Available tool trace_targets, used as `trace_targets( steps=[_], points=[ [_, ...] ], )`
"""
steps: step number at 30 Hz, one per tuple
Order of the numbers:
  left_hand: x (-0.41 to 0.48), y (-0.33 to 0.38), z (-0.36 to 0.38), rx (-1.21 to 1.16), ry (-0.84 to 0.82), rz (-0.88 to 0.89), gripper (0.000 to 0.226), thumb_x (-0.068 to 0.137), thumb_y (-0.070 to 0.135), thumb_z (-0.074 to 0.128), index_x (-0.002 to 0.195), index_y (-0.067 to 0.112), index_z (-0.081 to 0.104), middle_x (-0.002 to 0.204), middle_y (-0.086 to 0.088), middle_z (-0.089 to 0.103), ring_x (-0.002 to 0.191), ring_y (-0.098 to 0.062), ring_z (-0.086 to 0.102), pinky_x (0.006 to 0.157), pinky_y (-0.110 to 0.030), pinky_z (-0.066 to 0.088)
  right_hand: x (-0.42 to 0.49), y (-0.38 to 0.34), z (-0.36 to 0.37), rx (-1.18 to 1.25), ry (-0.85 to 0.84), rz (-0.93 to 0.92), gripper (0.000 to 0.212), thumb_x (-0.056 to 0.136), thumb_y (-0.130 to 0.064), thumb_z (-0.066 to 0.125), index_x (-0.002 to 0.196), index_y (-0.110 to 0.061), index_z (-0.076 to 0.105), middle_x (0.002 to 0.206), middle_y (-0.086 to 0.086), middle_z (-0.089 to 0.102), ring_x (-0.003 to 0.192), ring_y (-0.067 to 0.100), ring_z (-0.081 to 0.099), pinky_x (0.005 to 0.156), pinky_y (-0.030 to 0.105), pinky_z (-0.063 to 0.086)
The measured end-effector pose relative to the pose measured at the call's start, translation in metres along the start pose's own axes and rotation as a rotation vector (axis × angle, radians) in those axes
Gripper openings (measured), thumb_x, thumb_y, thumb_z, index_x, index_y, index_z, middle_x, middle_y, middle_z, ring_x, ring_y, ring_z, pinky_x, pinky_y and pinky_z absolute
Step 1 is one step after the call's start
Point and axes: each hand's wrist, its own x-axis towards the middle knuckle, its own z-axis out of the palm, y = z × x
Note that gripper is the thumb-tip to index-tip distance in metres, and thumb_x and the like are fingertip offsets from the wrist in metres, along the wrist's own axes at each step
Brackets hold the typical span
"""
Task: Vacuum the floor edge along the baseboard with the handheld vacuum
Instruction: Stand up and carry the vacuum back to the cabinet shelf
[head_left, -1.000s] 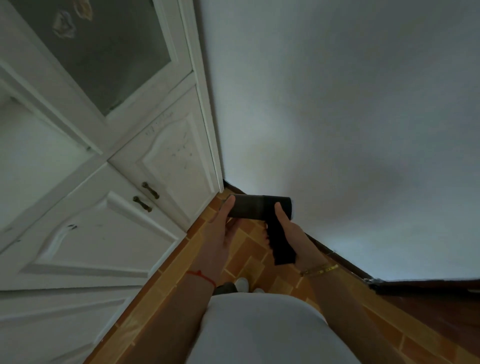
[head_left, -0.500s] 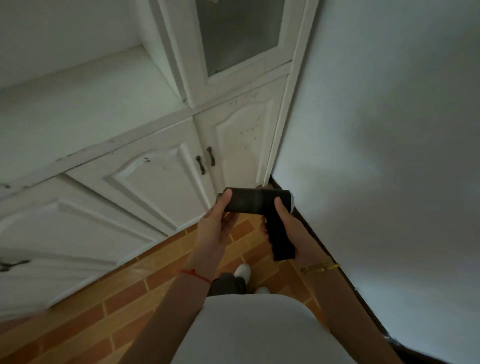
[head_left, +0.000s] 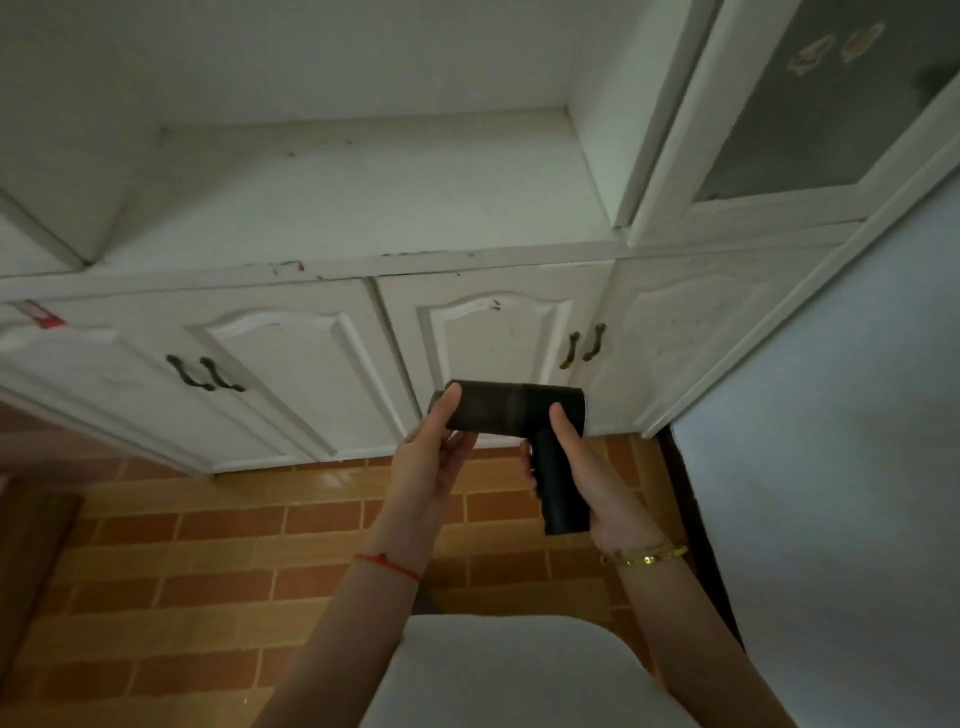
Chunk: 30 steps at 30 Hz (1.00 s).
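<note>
Head view.
Item: handheld vacuum (head_left: 511, 413), black, T-shaped, with the barrel level and the handle pointing down. It is held in the air before the white cabinet (head_left: 311, 338), well above the tiled floor (head_left: 234, 545).
Right hand (head_left: 602, 493) is wrapped round the handle. Left hand (head_left: 426, 462) pinches the barrel's left end.
Step, as judged: lower the mouth to the floor edge, keep it against the dark baseboard (head_left: 688, 509), and travel slowly.

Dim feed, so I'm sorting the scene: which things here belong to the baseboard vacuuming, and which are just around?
Job:
handheld vacuum
right hand gripping its handle
left hand pinching its barrel end
dark baseboard
brick-pattern floor

Just there:
white cabinet doors
glass-fronted door
red sticker
</note>
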Motion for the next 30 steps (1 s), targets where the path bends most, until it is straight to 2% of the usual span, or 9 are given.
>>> trace_targets(
  steps=[3,6,10,16,20,22,24,28,30],
  points=[
    [0.011,0.037,-0.033,0.009,-0.013,0.037,0.061,0.059,0.042,0.088,0.11,0.013,0.071,0.104,-0.006,0.077,0.095,-0.015,0.074,0.077,-0.021,0.058,0.022,-0.005,0.046,-0.01,-0.009,-0.016,0.065,0.072,-0.075,0.061,0.091,-0.015,0.073,0.08,0.006,0.071,0.064,0.015,0.064,0.057,0.026,0.052],
    [0.022,0.079,-0.074,0.013,-0.013,0.07,0.053,0.066,0.042,0.085,0.11,0.015,0.07,0.108,-0.005,0.076,0.101,-0.015,0.073,0.08,-0.021,0.058,0.045,-0.01,0.103,-0.021,-0.046,-0.028,0.064,0.073,-0.074,0.061,0.092,-0.015,0.073,0.081,0.007,0.071,0.065,0.016,0.064,0.059,0.027,0.053],
    [0.038,0.139,-0.129,-0.009,0.008,0.129,0.054,0.064,0.04,0.086,0.109,0.015,0.07,0.11,-0.004,0.076,0.1,-0.014,0.073,0.08,-0.021,0.058,0.078,-0.013,0.183,-0.025,-0.073,-0.02,0.063,0.073,-0.074,0.062,0.091,-0.013,0.072,0.08,0.008,0.071,0.065,0.018,0.064,0.062,0.03,0.053],
    [0.055,0.22,-0.186,0.05,-0.003,0.173,0.055,0.073,0.039,0.082,0.119,0.011,0.069,0.118,-0.003,0.073,0.105,-0.012,0.071,0.091,-0.022,0.056,0.11,-0.026,0.277,-0.008,-0.118,-0.029,0.062,0.073,-0.07,0.064,0.092,-0.012,0.072,0.081,0.01,0.071,0.065,0.018,0.065,0.061,0.028,0.055],
    [0.064,0.255,-0.204,0.041,-0.004,0.176,0.059,0.07,0.04,0.082,0.12,0.012,0.068,0.115,-0.003,0.074,0.104,-0.013,0.071,0.098,-0.026,0.053,0.118,-0.039,0.305,-0.097,-0.121,-0.111,0.06,0.082,-0.064,0.06,0.103,-0.009,0.072,0.091,0.014,0.072,0.072,0.023,0.066,0.066,0.03,0.055],
    [0.071,0.268,-0.208,0.036,0.008,0.178,0.059,0.069,0.04,0.082,0.119,0.012,0.067,0.112,-0.003,0.075,0.104,-0.013,0.072,0.1,-0.029,0.05,0.12,-0.046,0.31,-0.168,-0.127,-0.172,0.052,0.086,-0.06,0.058,0.109,-0.014,0.07,0.098,0.013,0.073,0.08,0.024,0.068,0.071,0.028,0.056],
    [0.08,0.28,-0.207,0.029,0.02,0.182,0.056,0.07,0.039,0.082,0.117,0.014,0.067,0.111,-0.003,0.076,0.104,-0.014,0.071,0.1,-0.029,0.05,0.122,-0.052,0.313,-0.239,-0.13,-0.219,0.047,0.086,-0.057,0.06,0.115,-0.02,0.067,0.101,0.007,0.074,0.09,0.022,0.07,0.076,0.028,0.057],
    [0.102,0.3,-0.201,0.009,0.041,0.212,0.05,0.072,0.037,0.082,0.113,0.012,0.068,0.107,-0.004,0.076,0.104,-0.016,0.071,0.096,-0.029,0.054,0.14,-0.066,0.321,-0.295,-0.108,-0.255,0.049,0.081,-0.053,0.063,0.121,-0.025,0.061,0.102,0.001,0.075,0.096,0.016,0.07,0.088,0.036,0.056],
    [0.114,0.311,-0.197,0.006,0.044,0.225,0.049,0.075,0.037,0.081,0.114,0.011,0.068,0.107,-0.004,0.076,0.101,-0.015,0.072,0.093,-0.027,0.055,0.151,-0.077,0.326,-0.286,-0.107,-0.275,0.048,0.081,-0.051,0.063,0.121,-0.025,0.061,0.101,0.001,0.075,0.096,0.015,0.07,0.085,0.031,0.055]
  ],
)
